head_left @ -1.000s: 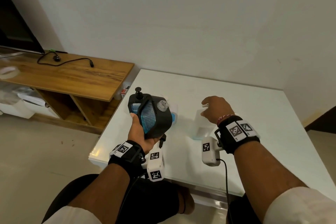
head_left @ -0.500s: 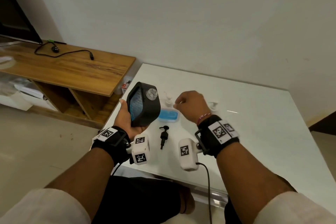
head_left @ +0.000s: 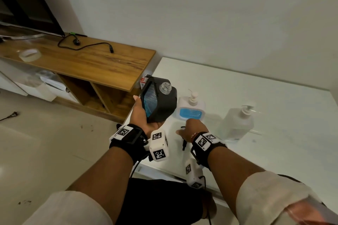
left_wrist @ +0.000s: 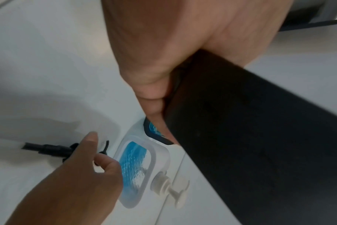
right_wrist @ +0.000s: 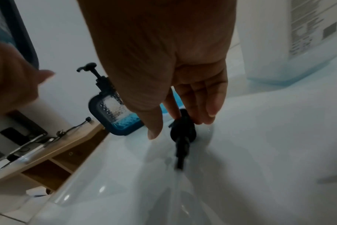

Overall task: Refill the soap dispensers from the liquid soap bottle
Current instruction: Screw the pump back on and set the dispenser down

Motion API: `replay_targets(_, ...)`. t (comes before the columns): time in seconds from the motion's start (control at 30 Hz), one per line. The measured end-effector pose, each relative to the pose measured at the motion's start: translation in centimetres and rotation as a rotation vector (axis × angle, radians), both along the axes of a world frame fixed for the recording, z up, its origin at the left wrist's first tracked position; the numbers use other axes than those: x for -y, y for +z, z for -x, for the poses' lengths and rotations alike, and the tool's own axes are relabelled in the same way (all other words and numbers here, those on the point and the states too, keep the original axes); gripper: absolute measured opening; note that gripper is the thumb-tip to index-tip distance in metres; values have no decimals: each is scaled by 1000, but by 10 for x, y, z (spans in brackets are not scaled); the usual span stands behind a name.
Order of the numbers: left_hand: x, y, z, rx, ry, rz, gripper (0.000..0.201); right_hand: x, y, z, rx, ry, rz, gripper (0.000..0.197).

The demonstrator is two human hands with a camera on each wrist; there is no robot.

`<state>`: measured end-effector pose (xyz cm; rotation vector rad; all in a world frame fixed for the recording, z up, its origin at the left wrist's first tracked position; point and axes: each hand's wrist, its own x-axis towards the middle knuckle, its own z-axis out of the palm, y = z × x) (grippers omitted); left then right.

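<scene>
My left hand grips a black soap dispenser with a blue window, held tilted above the white table's left edge; its clear neck is uncapped. Its black pump lies flat on the table. My right hand reaches down over the pump, straight fingertips touching the pump head, thumb apart. A white dispenser with blue soap stands just behind. The large clear soap bottle stands to the right. The right wrist view shows another dark dispenser with its pump on.
The white table runs back to a plain wall. A wooden cabinet stands to the left with a black cable, a tape roll and a dark screen on it.
My right hand left the clear bottle, swung left and came down onto the black pump. The left hand kept the black dispenser and drew it slightly back and left.
</scene>
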<state>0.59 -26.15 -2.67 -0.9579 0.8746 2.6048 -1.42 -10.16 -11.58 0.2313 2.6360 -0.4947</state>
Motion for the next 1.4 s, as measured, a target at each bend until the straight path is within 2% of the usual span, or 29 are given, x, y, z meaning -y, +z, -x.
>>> replay_targets(0.17,2,0,4,11,8,7,53,-2,-13,0,50,21,-11,31)
replay_targets(0.3,2,1,1,2,0,16,53,-4,-2,2,46,29,-28,23)
replay_targets(0.47,2,9,-3,-25,-20,33,52,-12,43,2,82,-13,113,40)
replay_targets(0.6,-4,16,-12,-25,-4,45,51,-27,92,-15,56,-48,292,35)
replay_targets(0.8,-10,26,-28,-45,-31,103,48,-55,158,-44,-150,-215,634,21)
replay_targets(0.87,-14,26,-35,-66,-48,79,50,-69,175,-52,-292,-277,791,26)
replay_targets(0.97,-26,20,-43,-85,-109,39,59,-90,201,-64,-499,-412,1135,41)
replay_targets(1.03,-35,16,-48,-99,-142,57,60,-102,216,-73,-578,-463,1365,47)
replay_targets(1.1,-43,11,-51,-107,-174,82,58,-110,227,-79,-632,-447,1505,51)
replay_targets(1.17,-49,3,-55,-102,-201,89,60,-114,231,-84,-700,-405,1531,50)
replay_targets(1.27,-54,-7,-57,-74,-217,109,60,-112,231,-88,-774,-383,1461,47)
replay_targets(1.4,-55,-13,-57,-60,-215,91,61,-103,225,-89,-758,-352,1373,46)
